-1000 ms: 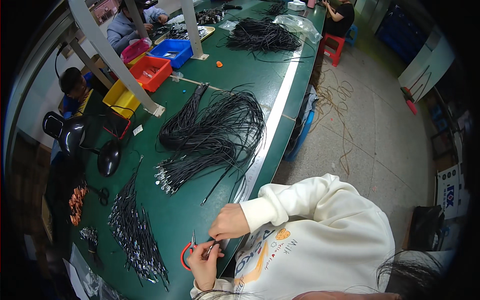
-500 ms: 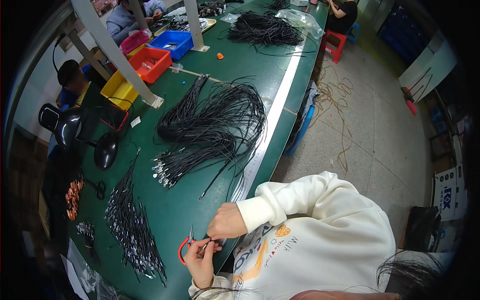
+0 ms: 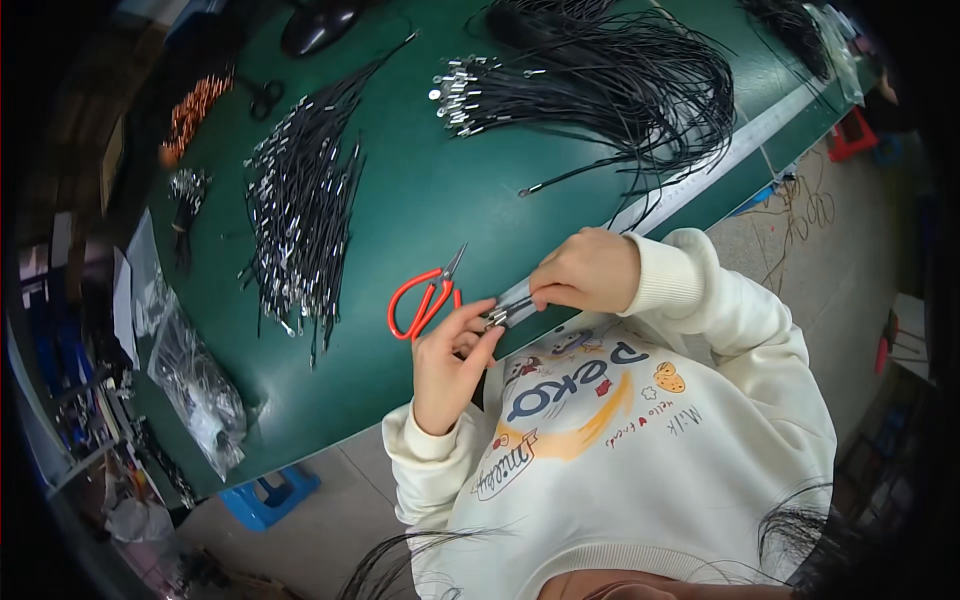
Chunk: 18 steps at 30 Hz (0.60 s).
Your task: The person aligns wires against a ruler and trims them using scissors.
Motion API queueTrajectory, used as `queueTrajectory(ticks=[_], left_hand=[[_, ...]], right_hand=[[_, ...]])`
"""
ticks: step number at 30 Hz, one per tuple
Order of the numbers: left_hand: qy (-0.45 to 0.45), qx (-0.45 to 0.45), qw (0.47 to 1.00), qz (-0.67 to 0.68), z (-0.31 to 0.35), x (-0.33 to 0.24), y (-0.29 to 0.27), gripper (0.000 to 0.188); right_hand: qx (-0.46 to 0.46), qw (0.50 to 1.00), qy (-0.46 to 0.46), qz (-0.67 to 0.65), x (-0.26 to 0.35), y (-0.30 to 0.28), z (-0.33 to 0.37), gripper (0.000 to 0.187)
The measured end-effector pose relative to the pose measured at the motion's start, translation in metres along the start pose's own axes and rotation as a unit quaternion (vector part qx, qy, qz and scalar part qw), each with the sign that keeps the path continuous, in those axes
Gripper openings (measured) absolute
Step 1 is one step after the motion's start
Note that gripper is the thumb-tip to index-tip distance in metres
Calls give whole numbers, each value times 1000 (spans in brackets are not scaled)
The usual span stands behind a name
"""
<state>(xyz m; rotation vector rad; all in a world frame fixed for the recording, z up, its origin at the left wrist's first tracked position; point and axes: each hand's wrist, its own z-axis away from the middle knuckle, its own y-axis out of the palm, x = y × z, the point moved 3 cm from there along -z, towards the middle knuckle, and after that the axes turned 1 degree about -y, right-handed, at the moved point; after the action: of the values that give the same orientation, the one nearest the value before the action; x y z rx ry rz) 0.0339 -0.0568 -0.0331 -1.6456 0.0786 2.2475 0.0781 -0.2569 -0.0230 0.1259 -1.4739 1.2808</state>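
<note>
At the table's near edge my left hand (image 3: 452, 362) pinches the silvery metal end of a short black cord (image 3: 513, 306) between thumb and fingers. My right hand (image 3: 592, 272) is closed on the cord's other part, its fingertips close to those of the left. Exactly how many pieces are in the fingers I cannot tell. Red-handled scissors (image 3: 437, 293) lie just beyond my left hand, points facing away. A large bundle of long black cords (image 3: 600, 85) with metal ends spreads beyond my right hand.
A pile of short black cords with metal tips (image 3: 305, 220) lies to the left. Farther left are copper-coloured pieces (image 3: 197, 112), black-handled scissors (image 3: 265, 100), a small tied bunch (image 3: 186, 205) and a clear plastic bag (image 3: 200, 385). A steel ruler strip (image 3: 715, 165) runs along the front edge; a blue stool (image 3: 268, 497) stands below.
The view has swung down and left, bringing the hands nearer the middle. My hands stay together at the table edge, and the cord's metal end now shows between my left fingers.
</note>
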Motion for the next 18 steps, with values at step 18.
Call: queueTrajectory(ticks=[18], left_hand=[[157,-63,962,-215,10,-5,1,15]], right_hand=[[-51,998,33,34,8,7,-9,13]])
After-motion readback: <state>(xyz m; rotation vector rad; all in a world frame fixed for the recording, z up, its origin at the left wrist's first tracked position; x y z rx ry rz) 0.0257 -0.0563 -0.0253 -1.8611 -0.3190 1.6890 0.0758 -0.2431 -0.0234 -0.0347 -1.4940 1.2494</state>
